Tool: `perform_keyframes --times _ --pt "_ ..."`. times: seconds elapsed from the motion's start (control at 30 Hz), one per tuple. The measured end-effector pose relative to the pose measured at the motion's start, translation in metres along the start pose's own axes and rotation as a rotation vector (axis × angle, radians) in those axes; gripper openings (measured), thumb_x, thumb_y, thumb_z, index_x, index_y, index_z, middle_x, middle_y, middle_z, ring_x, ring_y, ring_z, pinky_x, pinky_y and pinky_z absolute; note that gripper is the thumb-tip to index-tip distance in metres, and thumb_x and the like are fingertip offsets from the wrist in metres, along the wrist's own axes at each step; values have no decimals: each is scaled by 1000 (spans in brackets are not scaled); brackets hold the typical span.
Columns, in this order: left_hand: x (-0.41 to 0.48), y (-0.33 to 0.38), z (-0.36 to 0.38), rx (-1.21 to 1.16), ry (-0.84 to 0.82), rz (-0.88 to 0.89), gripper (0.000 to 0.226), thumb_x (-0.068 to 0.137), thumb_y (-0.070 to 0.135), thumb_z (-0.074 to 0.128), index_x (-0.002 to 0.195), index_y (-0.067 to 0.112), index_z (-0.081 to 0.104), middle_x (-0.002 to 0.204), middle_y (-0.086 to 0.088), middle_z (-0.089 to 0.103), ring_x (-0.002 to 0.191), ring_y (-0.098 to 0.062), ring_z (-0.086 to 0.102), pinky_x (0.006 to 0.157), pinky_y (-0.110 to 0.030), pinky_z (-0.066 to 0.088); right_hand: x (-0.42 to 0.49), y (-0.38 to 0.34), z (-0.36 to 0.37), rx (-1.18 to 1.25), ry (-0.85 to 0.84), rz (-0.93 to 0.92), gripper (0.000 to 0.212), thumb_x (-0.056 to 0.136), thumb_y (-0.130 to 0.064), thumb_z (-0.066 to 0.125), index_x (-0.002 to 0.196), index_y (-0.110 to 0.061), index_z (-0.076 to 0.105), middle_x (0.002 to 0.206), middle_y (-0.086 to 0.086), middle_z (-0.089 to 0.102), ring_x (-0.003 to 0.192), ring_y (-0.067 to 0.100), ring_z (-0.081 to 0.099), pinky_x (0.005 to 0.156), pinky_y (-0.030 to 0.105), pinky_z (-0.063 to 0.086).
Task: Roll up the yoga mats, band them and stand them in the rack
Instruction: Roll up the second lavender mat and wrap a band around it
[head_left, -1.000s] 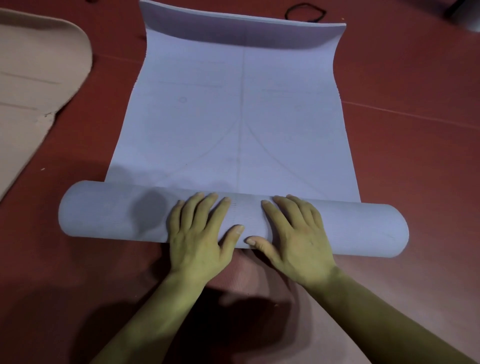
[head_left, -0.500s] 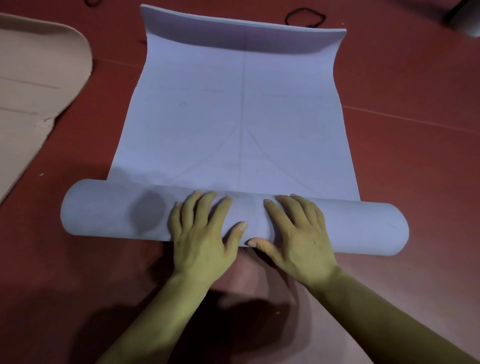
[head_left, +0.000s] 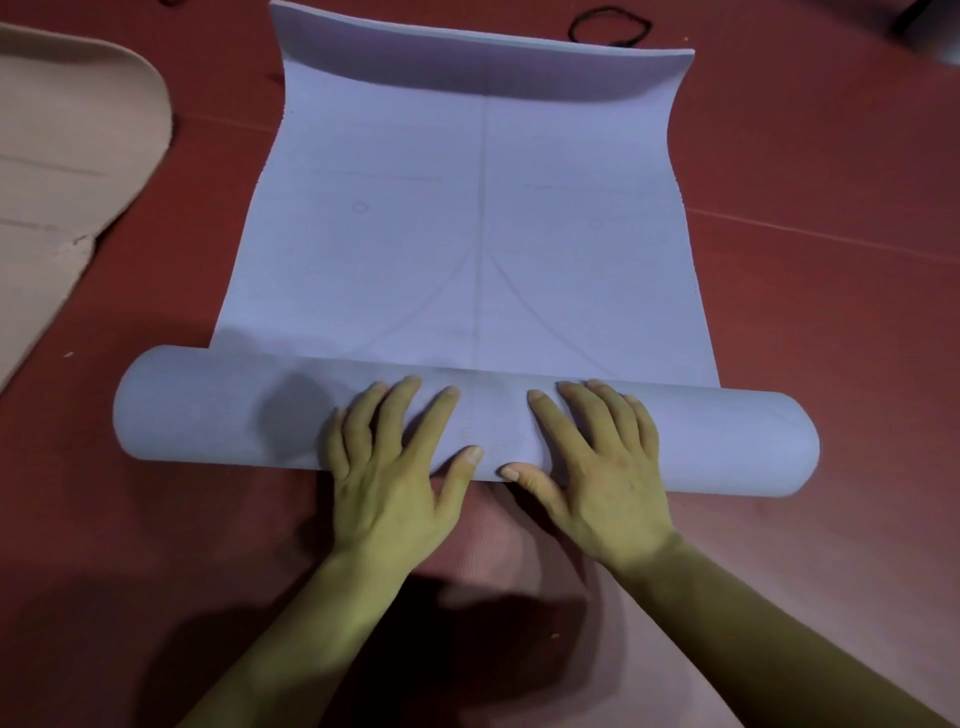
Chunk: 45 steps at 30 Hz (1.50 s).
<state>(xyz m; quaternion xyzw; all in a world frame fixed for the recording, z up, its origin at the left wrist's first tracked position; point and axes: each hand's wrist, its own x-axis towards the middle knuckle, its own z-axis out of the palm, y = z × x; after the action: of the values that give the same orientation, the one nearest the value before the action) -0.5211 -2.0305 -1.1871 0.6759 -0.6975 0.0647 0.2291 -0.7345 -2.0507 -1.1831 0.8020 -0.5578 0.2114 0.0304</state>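
Note:
A pale lilac yoga mat (head_left: 467, 249) lies on the red floor, its near part wound into a thick roll (head_left: 208, 410) across the view. The far end of the mat curls upward. My left hand (head_left: 395, 462) and my right hand (head_left: 597, 462) press side by side on the middle of the roll, fingers spread and laid flat over its top, thumbs at its near side. A black band (head_left: 610, 23) lies on the floor beyond the mat's far edge.
A beige mat (head_left: 67, 171) lies flat at the left, a strip of floor apart from the lilac one. Red floor (head_left: 831, 260) stretches to the right of the mat. No rack is in view.
The roll has turned a little further away from me, taking in slightly more of the flat mat. Both hands have moved forward with it.

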Motion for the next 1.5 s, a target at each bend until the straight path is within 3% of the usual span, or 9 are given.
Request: perform_keyframes --times 0.23,0.4,0.7,0.93,1.13,1.3,1.5 --pt "17 3 2 -20 -63 -58 52 92 53 51 133 23 64 144 -9 52 136 -38 41 117 -60 18 7 0 -4 35 3 78 78 79 -71 73 136 -20 63 134 12 53 126 35 51 109 51 32" --pt "17 9 2 -30 -37 -47 56 94 52 53 140 22 57 148 -14 46 138 -39 40 117 -59 19 10 6 4 -1 18 52 72 83 -67 72 134 -18 66 133 11 59 129 38 52 114 56 31" --pt "29 1 12 -4 -68 -12 52 93 53 50 133 22 63 143 -11 51 136 -38 41 118 -57 16 15 7 0 17 28 74 76 79 -72 72 135 -21 65 137 10 54 131 35 47 111 53 29" --pt "34 6 14 -5 -22 -14 50 97 50 49 137 22 59 145 -14 48 136 -38 41 118 -59 18 16 17 9 4 54 48 66 89 -66 59 137 -20 64 138 11 56 133 37 46 116 56 26" --pt "35 3 25 -17 -45 2 49 96 51 48 135 24 61 143 -12 49 138 -38 38 120 -56 11 26 19 7 7 41 49 68 90 -66 60 139 -19 62 139 11 56 133 37 47 116 55 26" --pt "49 3 29 28 -36 7 50 98 53 45 134 24 63 141 -11 53 135 -37 43 119 -56 15 24 18 10 10 33 51 75 83 -67 70 141 -20 58 142 13 48 138 37 42 119 56 20" --pt "56 1 32 16 60 42 46 96 48 52 135 24 56 137 -13 52 130 -35 46 116 -59 22 38 25 15 -13 41 31 64 91 -64 59 136 -18 63 137 15 55 133 38 46 115 57 27"
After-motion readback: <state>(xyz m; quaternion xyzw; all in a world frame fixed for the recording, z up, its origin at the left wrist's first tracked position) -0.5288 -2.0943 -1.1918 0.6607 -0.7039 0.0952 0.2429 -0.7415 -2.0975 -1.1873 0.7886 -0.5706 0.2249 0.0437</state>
